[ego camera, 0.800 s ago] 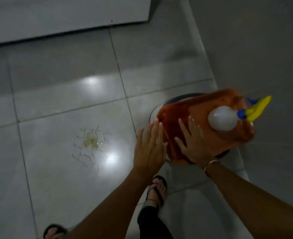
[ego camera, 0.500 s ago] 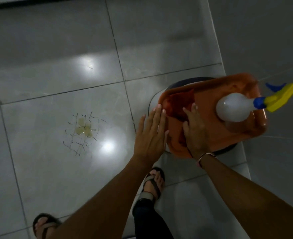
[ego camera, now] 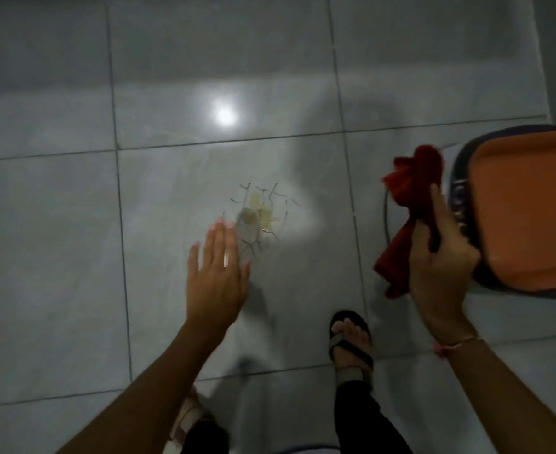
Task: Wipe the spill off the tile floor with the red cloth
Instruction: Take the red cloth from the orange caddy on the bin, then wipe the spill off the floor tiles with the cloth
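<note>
Head view looked straight down on grey tile floor (ego camera: 57,240), glossy, dark grout lines, one bright lamp reflection (ego camera: 224,115) near upper centre. Orange tray (ego camera: 531,208) sat at right edge, resting on a dark round base (ego camera: 459,178), only partly in frame. Red cloth (ego camera: 414,188) was off the floor, bunched and hanging in the air just left of the tray; upper end crumpled, lower end drooping below the palm. Right hand (ego camera: 440,260) was closed around the cloth's middle, thumb pressed over the fabric; thin bracelet (ego camera: 456,344) at the wrist. Left hand (ego camera: 217,273) was flat and spread, fingers extended, holding nothing, hovering low over the tile with fingertips just beside the spill; whether it touched the floor could not be told. Sandalled foot (ego camera: 350,342) stood between the two arms, dark trouser leg below it; a second foot at bottom centre was blurred. Spill (ego camera: 258,213) lay mid-frame, a small pale yellowish patch ringed by thin dark crack-like lines, well apart from the cloth.
</note>
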`<state>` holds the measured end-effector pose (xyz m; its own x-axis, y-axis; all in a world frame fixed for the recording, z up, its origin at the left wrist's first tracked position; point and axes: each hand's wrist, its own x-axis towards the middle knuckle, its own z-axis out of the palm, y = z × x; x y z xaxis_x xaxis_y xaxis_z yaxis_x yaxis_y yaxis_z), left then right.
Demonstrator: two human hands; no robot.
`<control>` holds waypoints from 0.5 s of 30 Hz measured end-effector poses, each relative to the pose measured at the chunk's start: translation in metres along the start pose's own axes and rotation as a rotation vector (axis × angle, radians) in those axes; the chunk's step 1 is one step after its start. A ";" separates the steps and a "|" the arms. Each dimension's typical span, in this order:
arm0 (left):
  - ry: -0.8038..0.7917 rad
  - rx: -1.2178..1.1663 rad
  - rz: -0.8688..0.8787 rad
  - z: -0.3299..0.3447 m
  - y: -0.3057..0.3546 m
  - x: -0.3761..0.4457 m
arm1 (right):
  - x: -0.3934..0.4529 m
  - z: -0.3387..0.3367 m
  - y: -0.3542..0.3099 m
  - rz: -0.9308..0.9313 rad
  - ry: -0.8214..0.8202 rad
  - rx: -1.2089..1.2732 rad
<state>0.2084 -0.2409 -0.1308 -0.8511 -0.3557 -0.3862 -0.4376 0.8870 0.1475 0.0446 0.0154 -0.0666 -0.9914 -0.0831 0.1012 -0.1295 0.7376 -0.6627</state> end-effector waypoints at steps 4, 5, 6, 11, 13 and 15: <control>0.008 0.009 -0.127 0.088 -0.107 0.023 | -0.036 0.142 0.041 0.222 -0.081 0.025; 0.017 0.022 -0.124 0.110 -0.131 0.030 | -0.038 0.172 0.056 0.229 -0.122 0.000; 0.029 0.040 -0.113 0.131 -0.153 0.037 | -0.037 0.199 0.070 0.221 -0.188 -0.044; 0.176 0.036 -0.075 0.209 -0.217 0.045 | 0.008 0.283 0.113 -0.143 -0.428 -0.419; 0.259 0.031 -0.049 0.220 -0.224 0.049 | 0.041 0.315 0.094 -0.319 -0.432 -0.441; 0.309 0.038 -0.035 0.221 -0.226 0.049 | 0.047 0.354 0.053 -0.488 -0.455 -0.438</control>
<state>0.3301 -0.3940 -0.3843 -0.8860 -0.4540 -0.0941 -0.4623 0.8808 0.1025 -0.0154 -0.1864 -0.3593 -0.7477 -0.6602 -0.0708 -0.6252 0.7359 -0.2601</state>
